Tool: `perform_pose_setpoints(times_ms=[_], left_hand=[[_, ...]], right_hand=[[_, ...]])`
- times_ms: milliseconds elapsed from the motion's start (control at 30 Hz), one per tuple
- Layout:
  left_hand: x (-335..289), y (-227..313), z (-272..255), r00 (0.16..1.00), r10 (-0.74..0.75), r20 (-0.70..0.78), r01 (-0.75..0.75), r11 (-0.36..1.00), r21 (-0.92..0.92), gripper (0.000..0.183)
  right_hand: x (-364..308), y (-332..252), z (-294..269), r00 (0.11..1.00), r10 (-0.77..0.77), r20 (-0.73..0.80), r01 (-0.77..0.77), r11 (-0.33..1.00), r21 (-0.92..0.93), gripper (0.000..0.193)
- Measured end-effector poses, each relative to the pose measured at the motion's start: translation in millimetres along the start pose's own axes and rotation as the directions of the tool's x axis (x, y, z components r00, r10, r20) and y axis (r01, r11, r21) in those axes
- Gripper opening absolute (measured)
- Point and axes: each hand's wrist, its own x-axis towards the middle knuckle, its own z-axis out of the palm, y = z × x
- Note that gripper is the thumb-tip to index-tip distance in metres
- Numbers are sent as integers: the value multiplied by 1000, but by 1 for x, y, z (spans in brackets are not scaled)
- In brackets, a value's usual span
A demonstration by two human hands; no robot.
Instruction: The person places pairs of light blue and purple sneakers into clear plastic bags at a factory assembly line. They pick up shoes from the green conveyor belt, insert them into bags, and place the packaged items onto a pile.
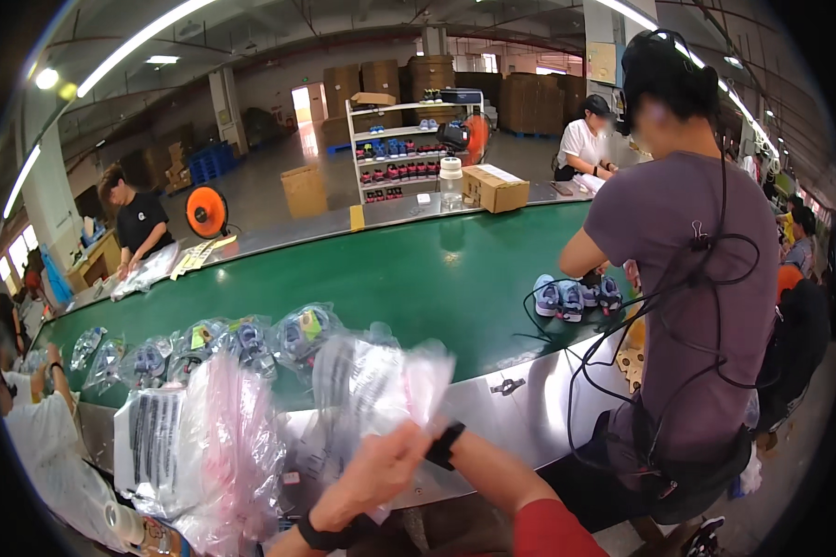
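Observation:
A clear plastic bag (pixel 372 376) with dark print is held up above the near edge of the bench, blurred by motion. My left hand (pixel 376 472) is closed on its lower part, fingers pinched together. Against the same bag is my right hand (pixel 427 427), mostly hidden behind the plastic and the left hand, so its fingers cannot be made out. Just left of my hands lies a thick pile of flat clear bags (pixel 223 436), some pinkish, some printed. Beyond the pile, several bagged pairs of shoes (pixel 251 341) sit in a row on the green conveyor belt (pixel 390 269).
A co-worker (pixel 706 251) with cables down the back stands close at my right, near unbagged blue shoes (pixel 567 297). A cardboard box (pixel 495 188) stands at the belt's far edge. A shoe rack (pixel 399 153) is behind it. A bottle (pixel 125 520) stands at lower left.

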Motion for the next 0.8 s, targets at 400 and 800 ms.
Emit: perform_pose_setpoints(times_ms=[400,800], left_hand=[[27,-40,-45,841,-357,-405,121,856,-502,13],[26,-59,5,840,-245,-485,-43,860,-509,42]], right_hand=[[113,76,76,934,337,118,-303,923,-238,34],[-24,2,-31,935,23,354,-335,388,858,42]])
